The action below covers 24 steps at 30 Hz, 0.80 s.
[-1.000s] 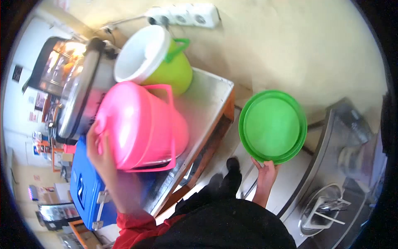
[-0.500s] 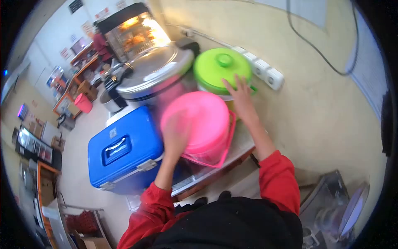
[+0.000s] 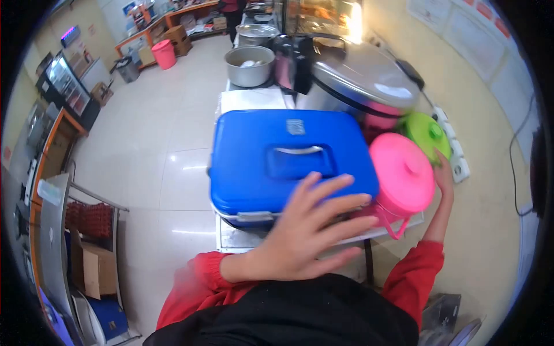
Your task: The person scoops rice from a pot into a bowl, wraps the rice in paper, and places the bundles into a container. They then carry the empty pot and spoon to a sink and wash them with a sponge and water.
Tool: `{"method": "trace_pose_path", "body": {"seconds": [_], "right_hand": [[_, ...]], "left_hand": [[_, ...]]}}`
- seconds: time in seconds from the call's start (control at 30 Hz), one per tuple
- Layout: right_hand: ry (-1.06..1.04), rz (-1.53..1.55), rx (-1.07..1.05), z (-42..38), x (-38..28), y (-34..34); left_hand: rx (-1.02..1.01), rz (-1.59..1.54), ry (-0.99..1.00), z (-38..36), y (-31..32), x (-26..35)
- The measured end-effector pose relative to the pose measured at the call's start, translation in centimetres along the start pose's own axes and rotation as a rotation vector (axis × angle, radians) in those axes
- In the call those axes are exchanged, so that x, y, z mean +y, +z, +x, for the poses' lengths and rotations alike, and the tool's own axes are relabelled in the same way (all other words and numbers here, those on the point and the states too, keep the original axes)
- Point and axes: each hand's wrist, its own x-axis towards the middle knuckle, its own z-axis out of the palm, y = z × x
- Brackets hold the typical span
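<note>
My left hand [image 3: 306, 230] is spread in front of the blue cooler box [image 3: 242, 150], its fingers apart and nothing in them. The cooler box has a closed lid with a recessed handle. To its right stands a pink lidded bucket [image 3: 401, 173] with a pink handle hanging at its front. My right hand [image 3: 443, 173] is beside the green lidded container [image 3: 427, 135], between the pink bucket and the wall, with its fingers stretched out by the green lid. Behind the bucket is a large pot [image 3: 369, 69] with a shiny metal lid.
A grey pot [image 3: 249, 66] stands behind the cooler box. White power sockets [image 3: 453, 144] run along the right wall. At the left is a metal rack [image 3: 55, 230] with a cardboard box [image 3: 98, 268]. A person [image 3: 232, 17] stands far back.
The view has turned left, so the cooler box is now central. My left hand has left the pink bucket's lid and is in front of the cooler box. My right hand stays near the green container.
</note>
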Motion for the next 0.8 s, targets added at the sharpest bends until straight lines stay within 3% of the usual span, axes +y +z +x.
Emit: {"method": "trace_pose_path", "body": {"seconds": [0.07, 0.13, 0.2, 0.23, 0.3, 0.4, 0.5, 0.63, 0.73, 0.8], "right_hand": [[0.043, 0.290, 0.194, -2.2, -5.2, -1.2], [0.030, 0.398, 0.244, -4.2, -12.0, -2.1], [0.004, 0.350, 0.195, -5.3, -20.5, -2.9], [-0.018, 0.320, 0.167, -5.8, -24.3, -3.1], [-0.268, 0.253, 0.088, -6.4, -30.4, -3.1], [-0.436, 0.193, 0.025, -8.2, -37.6, -1.9], [-0.460, 0.333, -0.042, -10.3, -41.9, -0.6], [-0.580, 0.439, -0.041, -12.5, -47.1, 1.6], [-0.560, 0.472, 0.018, -14.2, -52.0, 3.9], [-0.588, 0.577, 0.057, -14.4, -55.5, 6.5]], "left_hand": [[0.142, 0.126, -0.164, -2.2, -4.2, -2.4], [0.258, 0.267, -0.365, -4.6, -6.5, -5.5], [0.265, 0.215, -0.554, -7.2, -7.6, -8.7], [0.268, 0.095, -0.576, -8.3, -7.3, -9.7], [0.314, -0.153, -0.610, -10.3, -6.1, -11.1], [0.199, -0.042, -0.565, -11.7, -6.2, -11.5], [0.056, -0.064, -0.604, -11.6, -7.5, -11.4], [-0.056, -0.303, -0.407, -14.5, -9.8, -15.0], [-0.022, -0.543, -0.476, -18.7, -13.7, -18.8], [-0.001, -0.506, -0.567, -21.7, -18.1, -22.2]]}}
